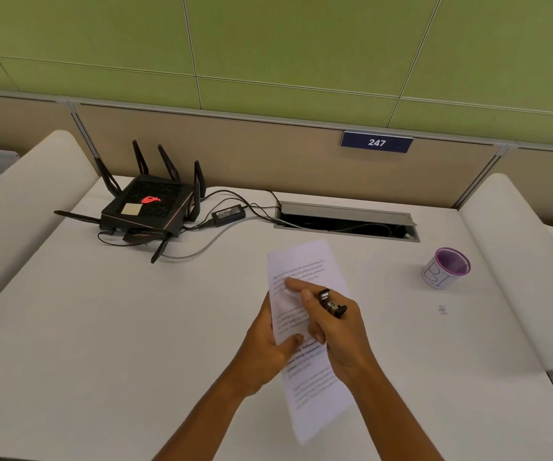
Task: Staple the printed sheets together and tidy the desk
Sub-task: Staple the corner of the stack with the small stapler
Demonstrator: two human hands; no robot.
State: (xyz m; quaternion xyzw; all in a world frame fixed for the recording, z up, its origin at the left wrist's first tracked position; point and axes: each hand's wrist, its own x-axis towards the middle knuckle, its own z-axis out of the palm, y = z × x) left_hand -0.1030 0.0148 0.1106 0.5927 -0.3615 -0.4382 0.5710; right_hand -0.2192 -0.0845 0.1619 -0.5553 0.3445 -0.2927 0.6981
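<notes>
The printed sheets are held up above the white desk, their long side running from far to near. My left hand grips their left edge, thumb on top. My right hand holds a small black and silver stapler in its palm. Its index finger stretches left across the paper and its thumb presses on the text.
A black router with antennas and cables sits far left, beside a power adapter. An open cable tray is set in the desk's back. A purple mesh cup stands far right. Padded dividers flank the desk.
</notes>
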